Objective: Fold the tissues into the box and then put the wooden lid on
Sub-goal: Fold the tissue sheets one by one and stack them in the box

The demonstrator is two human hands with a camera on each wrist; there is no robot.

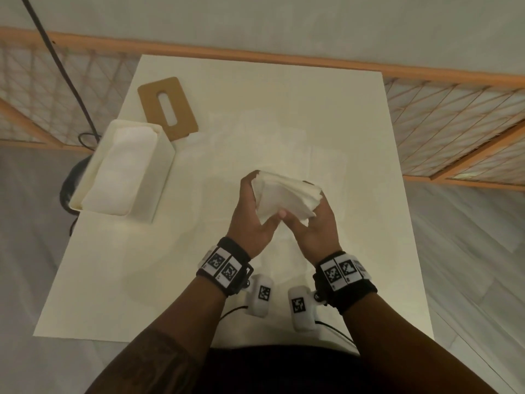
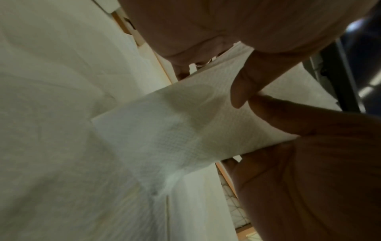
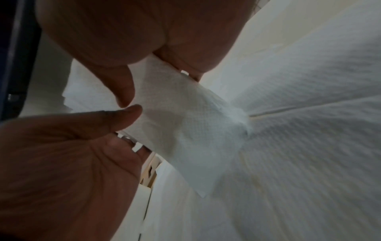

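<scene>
1. Both hands hold a folded tissue stack (image 1: 287, 199) above the tabletop (image 1: 255, 123) centre — left hand (image 1: 252, 220) and right hand (image 1: 315, 226) fingers curled round it.
2. The open box (image 1: 159, 177), tissues inside, sits far left; the wooden lid (image 1: 167, 108) lies just beyond it.

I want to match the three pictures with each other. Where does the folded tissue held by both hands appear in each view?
Head: the folded tissue is just right of centre, above the table, between the left hand and the right hand.
Left wrist: the middle, running toward the upper right.
Right wrist: the centre, slanting down to the right.
Shared landmark: the two thumbs meeting on the tissue.
</scene>
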